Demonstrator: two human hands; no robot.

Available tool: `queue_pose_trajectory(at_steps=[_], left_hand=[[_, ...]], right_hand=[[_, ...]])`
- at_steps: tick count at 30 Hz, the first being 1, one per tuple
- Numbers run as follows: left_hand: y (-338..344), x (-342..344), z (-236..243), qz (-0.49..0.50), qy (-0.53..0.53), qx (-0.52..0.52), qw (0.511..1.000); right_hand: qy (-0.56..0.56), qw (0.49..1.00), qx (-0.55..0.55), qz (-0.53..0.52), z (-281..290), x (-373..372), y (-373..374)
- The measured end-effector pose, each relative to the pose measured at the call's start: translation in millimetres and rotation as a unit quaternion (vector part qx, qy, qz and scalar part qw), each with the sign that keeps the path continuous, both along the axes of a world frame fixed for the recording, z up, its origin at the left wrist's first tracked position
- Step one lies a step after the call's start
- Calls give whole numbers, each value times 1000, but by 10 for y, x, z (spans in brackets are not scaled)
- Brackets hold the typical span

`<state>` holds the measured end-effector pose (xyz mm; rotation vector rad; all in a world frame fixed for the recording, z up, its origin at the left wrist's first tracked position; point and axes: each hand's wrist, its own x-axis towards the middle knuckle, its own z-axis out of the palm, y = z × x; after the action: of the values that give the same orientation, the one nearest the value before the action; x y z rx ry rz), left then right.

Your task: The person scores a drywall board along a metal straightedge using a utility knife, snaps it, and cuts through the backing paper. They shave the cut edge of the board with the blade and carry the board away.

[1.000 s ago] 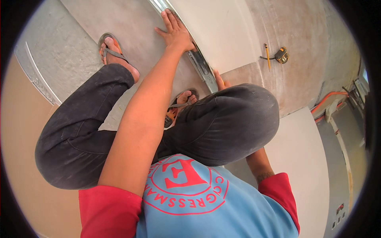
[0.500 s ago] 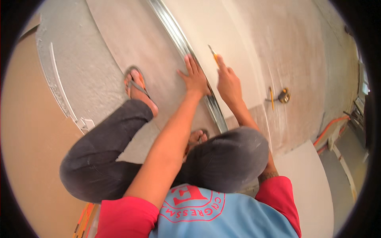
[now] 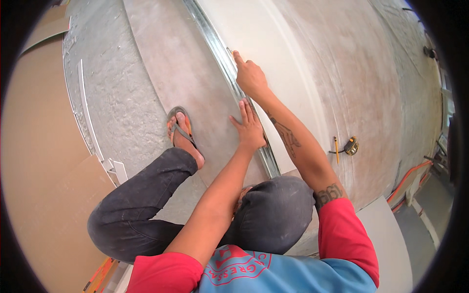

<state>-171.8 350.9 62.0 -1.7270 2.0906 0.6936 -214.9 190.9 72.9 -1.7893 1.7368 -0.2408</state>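
head view: metal channel (image 3: 226, 63), long, silvery and ribbed.

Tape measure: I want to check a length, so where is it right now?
In the head view, the tape measure lies toward the right side, just right of the yellow pencil and to the right of the person's right forearm.

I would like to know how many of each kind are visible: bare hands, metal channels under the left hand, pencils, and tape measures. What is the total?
Bare hands: 2 (left hand, right hand)
Metal channel under the left hand: 1
Yellow pencil: 1
Tape measure: 1
Total: 5
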Motion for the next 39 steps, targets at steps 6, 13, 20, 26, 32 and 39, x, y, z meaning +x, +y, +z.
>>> queue_pose_trajectory(at_steps=[6, 13, 20, 26, 32, 39], left_hand=[[-25, -29, 71, 33, 22, 27, 999], [14, -61, -15, 8, 8, 14, 1000], [97, 10, -230, 24, 22, -51, 998], [-78, -38, -6, 3, -44, 38, 998], [-3, 8, -53, -3, -30, 59, 998], [-107, -63, 110, -1, -11, 35, 999]], right_hand=[[1, 1000, 1, 17, 67, 10, -73], [13, 999, 11, 35, 76, -134, 178], [29, 996, 75, 27, 186, -518, 1511], [66, 985, 158, 13, 410, -947, 2754], [40, 959, 276, -52, 911, -1403, 4161], [51, 974, 202, -87, 855, -1611, 3567]])
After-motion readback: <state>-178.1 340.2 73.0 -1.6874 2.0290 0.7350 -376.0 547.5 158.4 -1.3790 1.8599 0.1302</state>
